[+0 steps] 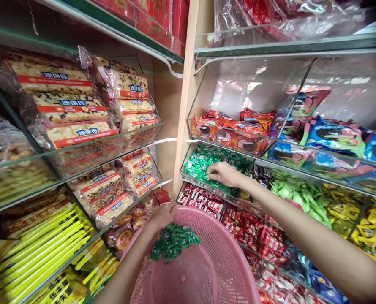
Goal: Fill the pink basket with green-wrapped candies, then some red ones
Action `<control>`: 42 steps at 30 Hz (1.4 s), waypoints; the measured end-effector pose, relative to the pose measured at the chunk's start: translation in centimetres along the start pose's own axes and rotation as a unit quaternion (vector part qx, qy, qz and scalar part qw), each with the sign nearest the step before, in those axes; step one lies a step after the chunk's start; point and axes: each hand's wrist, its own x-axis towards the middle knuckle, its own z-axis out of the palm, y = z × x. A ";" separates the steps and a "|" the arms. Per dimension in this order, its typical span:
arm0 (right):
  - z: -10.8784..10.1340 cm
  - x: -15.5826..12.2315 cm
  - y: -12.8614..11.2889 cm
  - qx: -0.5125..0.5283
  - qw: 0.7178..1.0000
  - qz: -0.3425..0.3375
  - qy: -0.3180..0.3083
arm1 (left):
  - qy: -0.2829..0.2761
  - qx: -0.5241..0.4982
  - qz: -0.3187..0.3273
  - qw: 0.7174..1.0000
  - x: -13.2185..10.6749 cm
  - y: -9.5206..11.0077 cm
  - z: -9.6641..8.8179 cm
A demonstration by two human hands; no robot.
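A pink plastic basket with perforated walls is tilted toward me below the shelves. My left hand is closed over its far left rim. Inside, against the far wall, lies a heap of small green-wrapped candies. My right hand reaches into a clear shelf bin holding more green-wrapped candies. Its fingers are curled down together and touch the pile; whatever they may hold is hidden.
Packaged sachima bars fill the left shelves, above yellow snack packs. Red packets sit above the green candies, with blue packets to the right. Red-wrapped sweets lie lower. A wooden post divides the shelves.
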 end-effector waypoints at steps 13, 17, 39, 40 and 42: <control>-0.9 -1.9 1.4 0.130 0.987 0.061 -0.074 | -0.015 0.012 -0.003 1.000 -0.1 0.9 -0.7; -0.6 -1.7 0.6 0.055 0.994 0.063 -0.072 | -0.018 0.015 -0.005 1.000 -0.3 1.1 -1.1; -1.2 -1.9 0.5 0.108 0.988 0.077 -0.073 | -0.009 0.009 -0.004 1.000 -0.1 0.5 -0.4; -1.4 -1.8 0.5 0.115 0.989 0.072 -0.060 | -0.008 0.010 -0.003 1.000 -0.1 0.5 -0.3; -1.5 -1.2 0.3 0.137 0.988 0.061 -0.031 | -0.009 0.012 -0.003 1.000 0.0 0.5 -0.2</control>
